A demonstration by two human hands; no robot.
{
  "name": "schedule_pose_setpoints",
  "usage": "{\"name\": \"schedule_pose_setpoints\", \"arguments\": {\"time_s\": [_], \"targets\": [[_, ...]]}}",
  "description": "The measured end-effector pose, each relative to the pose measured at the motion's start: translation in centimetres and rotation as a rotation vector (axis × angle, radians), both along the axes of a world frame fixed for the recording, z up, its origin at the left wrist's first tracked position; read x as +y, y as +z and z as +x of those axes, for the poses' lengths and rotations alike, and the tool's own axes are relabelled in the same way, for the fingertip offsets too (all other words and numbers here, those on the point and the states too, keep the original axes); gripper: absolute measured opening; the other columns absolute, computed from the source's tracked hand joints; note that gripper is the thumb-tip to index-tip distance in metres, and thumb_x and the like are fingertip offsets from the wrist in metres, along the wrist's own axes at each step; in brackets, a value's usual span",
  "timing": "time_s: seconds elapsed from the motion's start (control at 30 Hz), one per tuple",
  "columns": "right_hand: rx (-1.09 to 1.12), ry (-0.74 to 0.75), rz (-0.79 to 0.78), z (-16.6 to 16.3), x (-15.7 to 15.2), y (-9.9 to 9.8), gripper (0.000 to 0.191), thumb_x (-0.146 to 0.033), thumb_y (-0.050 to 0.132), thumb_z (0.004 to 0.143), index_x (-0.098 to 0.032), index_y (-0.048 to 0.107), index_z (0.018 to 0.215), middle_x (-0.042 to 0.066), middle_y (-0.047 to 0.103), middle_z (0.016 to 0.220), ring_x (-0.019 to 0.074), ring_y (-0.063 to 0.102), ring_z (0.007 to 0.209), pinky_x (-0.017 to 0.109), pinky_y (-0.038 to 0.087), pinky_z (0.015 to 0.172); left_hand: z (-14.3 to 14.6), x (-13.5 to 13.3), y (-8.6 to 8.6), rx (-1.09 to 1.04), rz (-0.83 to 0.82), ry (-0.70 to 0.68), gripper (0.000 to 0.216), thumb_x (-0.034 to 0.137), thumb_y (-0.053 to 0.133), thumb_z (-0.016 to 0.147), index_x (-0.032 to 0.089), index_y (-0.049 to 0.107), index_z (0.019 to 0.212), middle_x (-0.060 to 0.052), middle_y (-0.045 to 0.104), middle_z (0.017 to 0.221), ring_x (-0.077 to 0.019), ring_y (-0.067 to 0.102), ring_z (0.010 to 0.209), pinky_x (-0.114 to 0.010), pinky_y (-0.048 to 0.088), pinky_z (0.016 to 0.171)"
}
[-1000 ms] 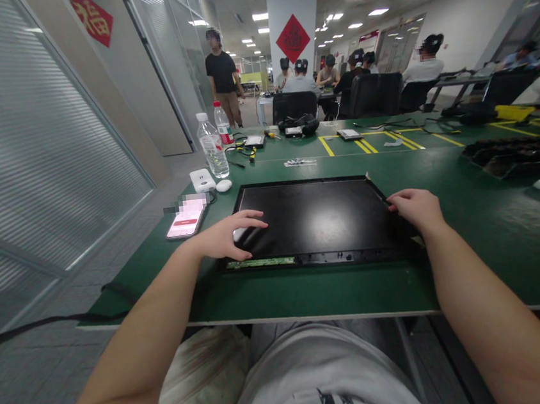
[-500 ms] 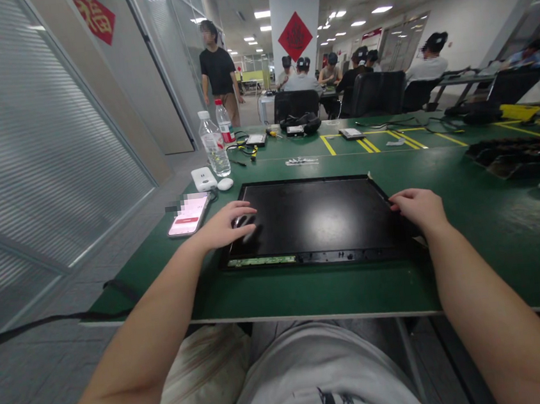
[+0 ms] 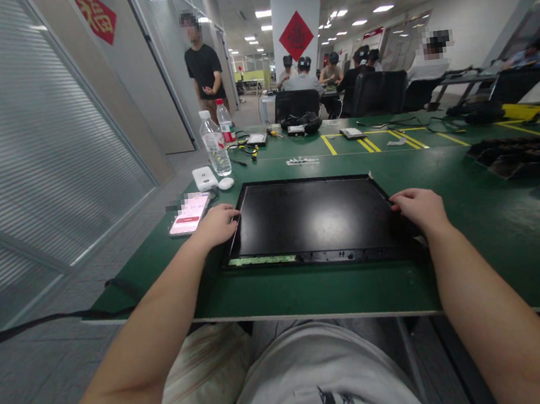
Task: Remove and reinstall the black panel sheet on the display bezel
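A black flat display panel [image 3: 314, 213] lies face up on the green table [image 3: 497, 249] in front of me, a strip of green circuit board showing along its near edge. My left hand [image 3: 217, 225] rests at the panel's left edge, fingers curled over the rim. My right hand [image 3: 418, 207] sits on the right edge, fingers bent and pressed against the frame. Both forearms reach in from the bottom of the view.
A phone [image 3: 189, 214] with a lit screen lies left of the panel. Behind it are a white box [image 3: 204, 178], a white mouse [image 3: 225, 183] and two water bottles [image 3: 213, 145]. Black trays [image 3: 520, 156] lie at the right. Several people sit at far tables; one person stands by the glass wall.
My left hand slid off the panel's surface leftward to its left edge. The standing person stepped left. My right hand stayed put.
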State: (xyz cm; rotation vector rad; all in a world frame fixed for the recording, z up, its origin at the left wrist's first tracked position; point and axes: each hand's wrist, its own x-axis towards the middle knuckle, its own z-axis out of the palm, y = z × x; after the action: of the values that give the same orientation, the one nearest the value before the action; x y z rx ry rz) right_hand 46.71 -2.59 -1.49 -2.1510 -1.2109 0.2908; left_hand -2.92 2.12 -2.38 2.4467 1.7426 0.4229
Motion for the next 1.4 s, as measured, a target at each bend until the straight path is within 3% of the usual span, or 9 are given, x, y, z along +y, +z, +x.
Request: {"name": "schedule_pose_setpoints", "arguments": {"time_s": [0.23,0.43,0.57,0.8,1.0,1.2,1.4], "targets": [[-0.009,0.021,0.024,0.5,0.2,-0.5,0.016,-0.031,0.062,0.075,-0.026,0.077,0.078,0.004,0.076,0.071,0.0272,0.070,0.076,0.042,0.055,0.085,0.4,-0.2,0.2,0.011,-0.030,-0.068,0.053,0.029,0.052,0.076,0.020,0.083,0.119,-0.013,0.072,0.135,-0.0382,0.062,0.133,-0.047,0.046,0.119],[-0.036,0.019,0.040,0.7,0.4,-0.8,0.015,-0.033,0.063,0.075,-0.026,0.076,0.076,0.005,0.075,0.070,0.0270,0.070,0.076,0.042,0.055,0.083,0.4,-0.1,0.3,0.007,-0.049,-0.046,0.055,0.027,0.052,0.077,0.017,0.082,0.121,-0.015,0.070,0.139,-0.0401,0.061,0.134,-0.049,0.045,0.121],[-0.024,0.015,0.028,0.6,0.4,-0.7,0.017,-0.032,0.062,0.075,-0.025,0.076,0.079,0.004,0.075,0.071,0.0263,0.070,0.076,0.041,0.055,0.084,0.5,-0.2,0.4,0.025,-0.052,-0.038,0.054,0.024,0.052,0.078,0.017,0.082,0.123,-0.013,0.070,0.141,-0.0364,0.062,0.135,-0.044,0.045,0.120],[-0.007,-0.001,0.008,0.6,0.5,-0.7,0.015,-0.029,0.062,0.077,-0.025,0.077,0.079,0.003,0.076,0.073,0.0256,0.070,0.077,0.040,0.054,0.083,0.9,-0.8,0.6,-0.036,-0.044,0.030,0.051,0.020,0.054,0.083,0.016,0.079,0.126,-0.014,0.070,0.139,-0.0328,0.065,0.131,-0.040,0.044,0.120],[0.053,-0.006,0.050,0.6,0.3,-0.6,0.019,-0.033,0.063,0.076,-0.023,0.079,0.082,0.005,0.077,0.076,0.0249,0.068,0.073,0.040,0.054,0.080,0.7,-0.4,0.0,-0.044,-0.039,0.132,0.065,0.024,0.059,0.085,0.011,0.061,0.149,-0.019,0.062,0.149,-0.0342,0.057,0.141,-0.043,0.041,0.122],[-0.054,-0.096,0.111,1.1,0.3,-0.7,0.022,-0.027,0.063,0.076,-0.023,0.082,0.088,0.008,0.078,0.090,0.0272,0.070,0.090,0.037,0.054,0.085,0.2,0.4,-0.4,0.017,-0.076,0.171,0.057,0.031,0.060,0.084,0.010,0.071,0.136,-0.019,0.061,0.148,-0.0370,0.056,0.141,-0.043,0.038,0.123],[-0.039,-0.023,-0.085,2.0,1.1,-1.7,0.035,-0.022,0.061,0.075,-0.025,0.085,0.101,0.007,0.078,0.089,0.0253,0.069,0.079,0.036,0.055,0.077,0.2,0.2,-0.3,0.030,-0.089,0.190,0.056,0.037,0.059,0.085,0.009,0.075,0.131,-0.022,0.060,0.148,-0.0405,0.052,0.144,-0.046,0.038,0.123]]}}
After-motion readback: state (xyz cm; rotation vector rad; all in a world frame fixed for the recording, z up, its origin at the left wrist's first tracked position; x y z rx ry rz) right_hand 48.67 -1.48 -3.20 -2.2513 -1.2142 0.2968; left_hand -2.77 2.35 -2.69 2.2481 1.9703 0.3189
